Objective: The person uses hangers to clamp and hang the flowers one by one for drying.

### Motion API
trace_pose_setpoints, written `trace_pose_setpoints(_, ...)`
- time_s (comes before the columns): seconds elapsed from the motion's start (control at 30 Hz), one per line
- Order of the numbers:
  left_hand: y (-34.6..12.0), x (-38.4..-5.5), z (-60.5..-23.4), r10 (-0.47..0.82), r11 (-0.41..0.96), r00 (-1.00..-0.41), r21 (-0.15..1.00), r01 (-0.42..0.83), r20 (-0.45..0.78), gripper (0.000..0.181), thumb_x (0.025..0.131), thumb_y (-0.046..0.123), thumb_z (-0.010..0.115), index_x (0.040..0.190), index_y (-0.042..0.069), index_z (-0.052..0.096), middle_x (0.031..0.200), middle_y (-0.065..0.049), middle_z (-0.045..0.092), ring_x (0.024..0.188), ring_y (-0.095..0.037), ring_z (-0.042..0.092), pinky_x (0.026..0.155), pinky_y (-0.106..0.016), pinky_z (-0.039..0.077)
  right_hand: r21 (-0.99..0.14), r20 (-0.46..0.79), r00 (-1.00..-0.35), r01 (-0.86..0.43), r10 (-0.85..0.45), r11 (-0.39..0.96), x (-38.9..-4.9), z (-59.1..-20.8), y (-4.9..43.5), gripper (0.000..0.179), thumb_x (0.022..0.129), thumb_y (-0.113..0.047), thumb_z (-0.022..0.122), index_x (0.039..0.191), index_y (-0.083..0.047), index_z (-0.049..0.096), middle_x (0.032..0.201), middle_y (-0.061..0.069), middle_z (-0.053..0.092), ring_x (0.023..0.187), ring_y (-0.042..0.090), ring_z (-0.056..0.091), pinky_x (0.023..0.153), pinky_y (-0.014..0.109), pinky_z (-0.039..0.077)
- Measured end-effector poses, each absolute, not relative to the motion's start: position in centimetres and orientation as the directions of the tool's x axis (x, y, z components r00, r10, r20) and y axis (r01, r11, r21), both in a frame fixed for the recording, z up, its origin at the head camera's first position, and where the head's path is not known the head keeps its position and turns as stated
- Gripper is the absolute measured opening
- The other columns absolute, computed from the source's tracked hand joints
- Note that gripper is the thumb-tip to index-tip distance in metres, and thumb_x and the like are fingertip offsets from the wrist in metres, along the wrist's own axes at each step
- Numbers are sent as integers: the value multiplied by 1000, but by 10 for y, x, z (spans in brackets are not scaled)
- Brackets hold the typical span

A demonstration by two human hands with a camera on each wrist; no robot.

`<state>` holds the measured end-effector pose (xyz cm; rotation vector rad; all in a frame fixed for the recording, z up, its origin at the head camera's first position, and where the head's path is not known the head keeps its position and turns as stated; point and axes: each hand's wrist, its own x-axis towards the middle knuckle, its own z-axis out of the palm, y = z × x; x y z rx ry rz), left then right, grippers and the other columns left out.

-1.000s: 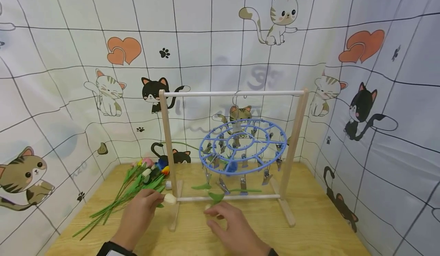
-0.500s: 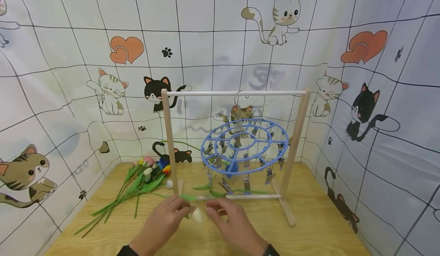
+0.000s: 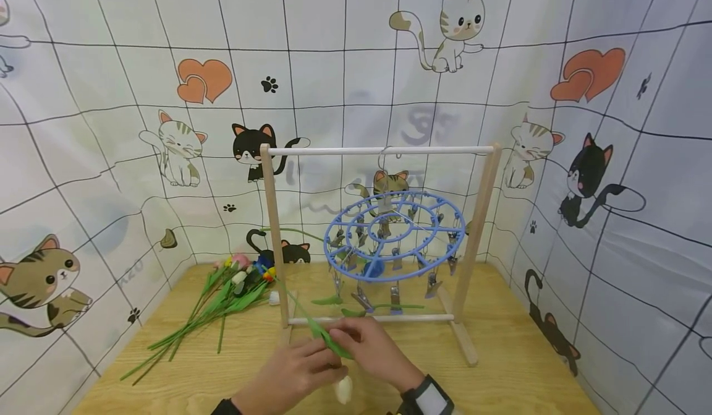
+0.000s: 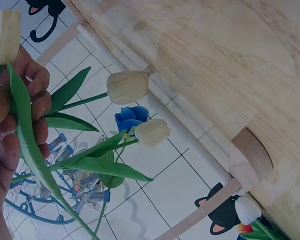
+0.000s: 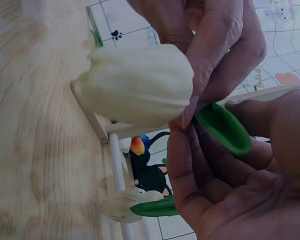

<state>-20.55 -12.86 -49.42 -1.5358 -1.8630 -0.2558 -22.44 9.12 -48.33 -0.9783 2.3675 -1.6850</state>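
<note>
Upside down between my hands is a white artificial tulip. Its bloom points down and its green stem slants up to the left. My left hand pinches the stem just above the bloom. My right hand pinches it at the long green leaf, with the fingertips of both hands close together. Behind them a round blue clip hanger hangs with many metal clips. In the left wrist view, two white tulips and a blue flower hang by the hanger; my hands mostly hide the white ones in the head view.
A wooden rack with a white top bar carries the hanger on the wooden table. Left of it lies a bunch of artificial tulips, stems toward me. A cat-patterned cloth encloses the back and sides.
My left hand has carried the white tulip right from beside the bunch and turned it bloom down. My right hand, at the rack's lower bar before, now holds the same tulip.
</note>
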Motion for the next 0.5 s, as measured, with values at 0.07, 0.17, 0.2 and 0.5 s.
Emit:
trace_pose_setpoints(0.07, -126, -206, -496, 786, 265, -40, -277, 924, 618, 22, 106, 15, 53, 113, 22, 72, 108, 9, 63, 102, -8, 58, 90, -19, 48, -882, 277, -798, -432, -536, 187, -227, -486, 90, 24, 104, -31, 58, 124, -24, 69, 119, -7, 68, 105, 13, 65, 88, 31, 54)
trace_pose_setpoints(0.17, -124, -207, -497, 789, 258, -29, -287, 923, 613, 22, 105, 15, 52, 113, 22, 72, 110, 9, 63, 105, -9, 57, 93, -21, 47, -885, 266, -805, -422, -530, 196, -229, -489, 89, 23, 102, -31, 62, 123, -25, 70, 118, -9, 68, 100, 13, 66, 84, 31, 55)
trace_pose_setpoints(0.2, -123, -207, -497, 790, 254, -24, -292, 922, 612, 22, 105, 14, 52, 113, 21, 72, 110, 9, 63, 106, -10, 57, 94, -22, 46, -883, 264, -809, -422, -525, 206, -230, -490, 89, 23, 101, -31, 63, 123, -26, 70, 117, -9, 68, 98, 12, 67, 82, 31, 55)
trace_pose_setpoints(0.5, -127, -211, -496, 650, 207, -69, -89, 974, 756, 27, 90, 5, 75, 114, 16, 70, 113, 2, 64, 104, -13, 61, 88, -20, 51, -863, 267, -833, -430, -484, 264, -233, -495, 92, 22, 100, -35, 66, 120, -27, 70, 108, -10, 69, 92, 13, 67, 78, 30, 56)
